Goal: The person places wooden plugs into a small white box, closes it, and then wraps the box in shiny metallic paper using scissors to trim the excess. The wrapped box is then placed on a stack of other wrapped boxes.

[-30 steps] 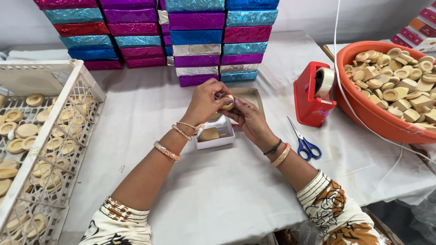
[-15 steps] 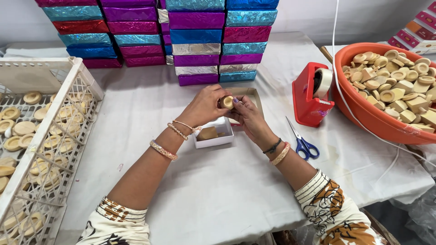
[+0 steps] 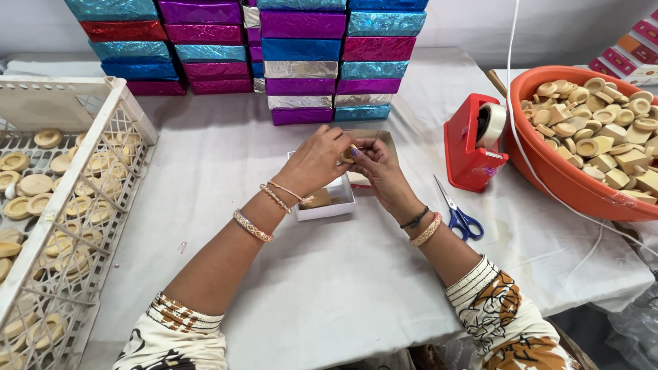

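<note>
Place: packing workshop — foil-wrapped boxes (image 3: 301,58) stacked; orange tub (image 3: 548,171) of pieces; red tape dispenser (image 3: 473,147)

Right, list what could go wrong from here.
The small tan piece is pinched only at the fingertips of the left hand and right hand, so it could slip past the white box. The scissors lie near the right wrist and might get knocked.

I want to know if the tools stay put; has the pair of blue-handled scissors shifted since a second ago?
No. The scissors lie on the white cloth just in front of the red tape dispenser, as before, untouched by either hand.
</note>
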